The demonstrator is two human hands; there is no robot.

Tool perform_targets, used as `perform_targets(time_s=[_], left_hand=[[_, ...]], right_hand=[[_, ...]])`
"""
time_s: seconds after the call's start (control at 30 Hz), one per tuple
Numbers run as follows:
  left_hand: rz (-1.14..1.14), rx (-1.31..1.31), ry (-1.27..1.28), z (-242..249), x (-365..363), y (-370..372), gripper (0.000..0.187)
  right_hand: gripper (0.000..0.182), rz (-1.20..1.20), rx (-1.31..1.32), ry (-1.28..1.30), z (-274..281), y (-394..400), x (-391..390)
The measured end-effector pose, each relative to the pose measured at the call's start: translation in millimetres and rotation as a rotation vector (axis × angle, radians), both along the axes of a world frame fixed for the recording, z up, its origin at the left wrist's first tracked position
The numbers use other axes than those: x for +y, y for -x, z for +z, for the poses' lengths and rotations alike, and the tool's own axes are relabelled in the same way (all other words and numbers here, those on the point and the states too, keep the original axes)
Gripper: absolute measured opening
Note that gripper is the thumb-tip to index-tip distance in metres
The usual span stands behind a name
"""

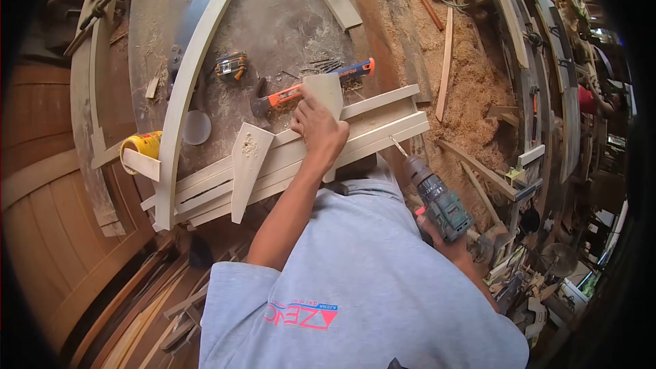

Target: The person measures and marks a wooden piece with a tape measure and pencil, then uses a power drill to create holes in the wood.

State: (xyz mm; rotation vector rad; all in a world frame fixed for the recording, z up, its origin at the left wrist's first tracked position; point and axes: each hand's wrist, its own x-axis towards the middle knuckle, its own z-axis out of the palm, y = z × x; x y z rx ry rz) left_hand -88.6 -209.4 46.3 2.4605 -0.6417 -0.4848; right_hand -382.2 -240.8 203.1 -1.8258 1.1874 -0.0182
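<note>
My left hand (320, 130) is closed on a pale tapered wooden piece (324, 89), which lies across a long wooden frame (379, 131); the index finger stretches along its face. In my right hand (445, 240) is a green and black cordless drill (441, 198), held by its grip. Its drill bit (398, 146) points up and left, with the tip right at the near edge of the frame. Left of my left forearm, a second tapered wooden piece (247, 164) with shavings on it rests across the frame. A hammer (283, 96) with an orange handle lies just behind the held piece.
Several dark nails (324, 65) and a tape measure (231, 65) are on the dusty workbench (273, 24). A curved wooden strip (195, 75) crosses the frame's left end, beside a yellow container (142, 145). Sawdust (471, 72) and wood scraps cover the area at right.
</note>
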Motion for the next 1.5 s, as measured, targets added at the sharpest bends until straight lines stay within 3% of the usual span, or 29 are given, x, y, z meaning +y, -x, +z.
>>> perform_targets(time_s=[0.03, 0.1, 0.13, 0.37, 0.6, 0.77, 0.83, 1.07, 1.23, 1.5], left_hand=[[0.032, -0.006, -0.003, 0.8, 0.0, -7.2, 0.11], [-0.156, 0.078, 0.03, 2.5, 18.6, -26.4, 0.098], [-0.174, -0.01, 0.01, 2.1, 32.0, -25.3, 0.091], [-0.049, 0.008, 0.114, -0.8, 100.3, 15.8, 0.085], [0.045, -0.089, 0.226, -16.0, 99.4, 13.0, 0.078], [0.079, -0.116, 0.216, -18.3, 98.4, 14.2, 0.083], [0.103, -0.086, 0.216, -19.5, 98.6, 17.0, 0.086], [0.115, -0.051, 0.216, -19.0, 98.3, 15.8, 0.091], [0.12, -0.058, 0.223, -19.0, 97.6, 16.0, 0.091], [0.101, -0.088, 0.189, -17.1, 99.4, 13.9, 0.089]], right_hand=[[0.021, 0.046, 0.027, 0.057, 0.9, 0.3, -0.9], [0.023, 0.149, 0.031, 0.083, -3.1, -2.7, -4.3], [0.024, 0.123, 0.019, 0.056, -3.8, -0.7, -4.7], [0.031, 0.1, 0.071, -0.009, 8.6, -38.9, -16.4], [0.036, 0.416, 0.126, -0.039, 31.8, -124.0, -40.7], [0.037, 0.519, 0.23, -0.066, 30.1, -172.7, -50.4], [0.038, 0.671, 0.284, 0.018, 28.4, -187.3, -51.6], [0.032, 0.64, 0.47, -0.06, 22.2, -209.8, -52.5], [0.019, 0.632, 0.326, -0.015, 20.3, -209.5, -51.5], [0.019, 0.681, 0.311, -0.011, 18.8, -214.3, -50.3]])
